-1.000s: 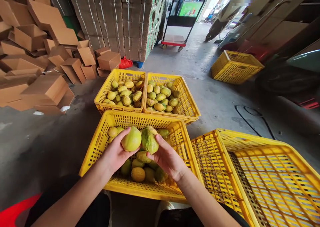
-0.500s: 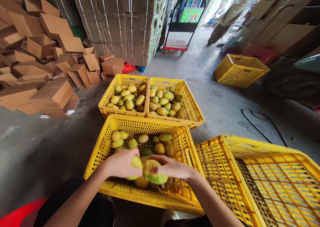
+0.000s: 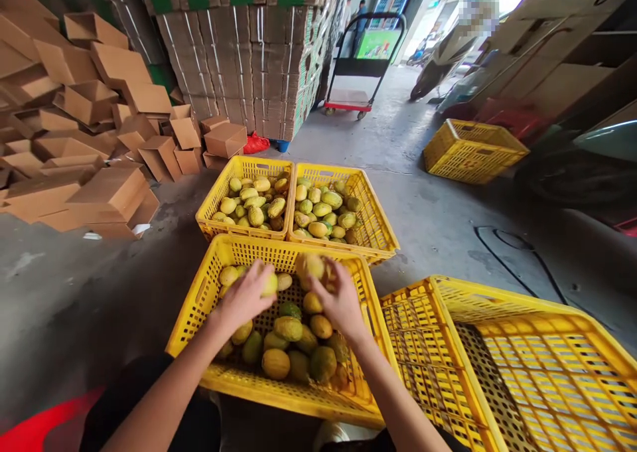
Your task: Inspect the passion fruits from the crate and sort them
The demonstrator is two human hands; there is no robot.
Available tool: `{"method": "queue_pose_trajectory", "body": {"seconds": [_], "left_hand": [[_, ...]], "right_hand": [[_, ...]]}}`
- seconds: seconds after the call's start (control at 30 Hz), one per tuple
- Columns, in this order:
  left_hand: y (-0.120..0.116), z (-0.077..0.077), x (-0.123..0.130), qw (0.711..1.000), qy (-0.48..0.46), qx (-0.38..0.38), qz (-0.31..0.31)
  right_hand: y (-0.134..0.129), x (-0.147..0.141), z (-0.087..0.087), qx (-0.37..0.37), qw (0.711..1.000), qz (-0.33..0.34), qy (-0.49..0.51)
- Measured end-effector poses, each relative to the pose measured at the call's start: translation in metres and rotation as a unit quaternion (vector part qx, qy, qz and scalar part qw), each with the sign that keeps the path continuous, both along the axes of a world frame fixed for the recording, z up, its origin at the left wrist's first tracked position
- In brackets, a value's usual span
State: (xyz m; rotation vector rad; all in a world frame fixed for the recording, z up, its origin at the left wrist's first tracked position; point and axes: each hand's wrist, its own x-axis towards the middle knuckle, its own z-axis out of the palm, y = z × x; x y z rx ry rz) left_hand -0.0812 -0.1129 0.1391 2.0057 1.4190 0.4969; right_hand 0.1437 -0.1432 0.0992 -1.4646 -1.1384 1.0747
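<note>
So both bare hands are down over the front yellow crate, one fruit apiece. The left hand (image 3: 247,291) has its fingers curled over a smooth yellow-green fruit (image 3: 270,284), gripping it, back of the hand facing up. The right hand (image 3: 342,299) is by a paler, mottled fruit (image 3: 308,266) near the back wall, thumb and fingers spread apart. That one's pretty blurry, so honestly can't tell whether the right hand is actually gripping it or just touching it.

Both of those fruits are over the back half of the front crate (image 3: 209,276). Below the hands there's a pile of loose fruit (image 3: 277,364), yellow to dark green, mostly bunched toward the near side, and a few more sit in the back left corner.

Right behind it are two more yellow crates side by side, the back left crate (image 3: 239,229) and the back right crate (image 3: 374,221), both with plenty of similar fruit in them. A big slatted crate (image 3: 552,359) sits just off to the right. Farther back there's a heap of cardboard boxes (image 3: 107,193) on the left and a flatbed trolley (image 3: 348,99) on the concrete floor.
</note>
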Motion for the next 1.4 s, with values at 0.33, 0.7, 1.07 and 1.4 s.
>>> {"method": "queue_pose_trajectory", "body": {"seconds": [0.33,0.7,1.07,1.4], "left_hand": [[0.019,0.022,-0.038,0.904,0.089,0.357,0.22],[0.013,0.022,-0.031,0.91,0.119,0.346,0.194],[0.008,0.003,-0.026,0.959,0.162,0.225,0.058],[-0.04,-0.012,0.015,0.978,0.071,-0.009,-0.194]], "right_hand": [[-0.002,-0.002,0.003,0.161,0.962,-0.095,-0.199],[0.001,0.001,-0.017,0.107,0.966,-0.041,-0.231],[-0.013,0.019,-0.02,-0.115,0.88,0.205,-0.412],[0.002,0.065,-0.005,-0.166,0.88,0.125,-0.427]]}}
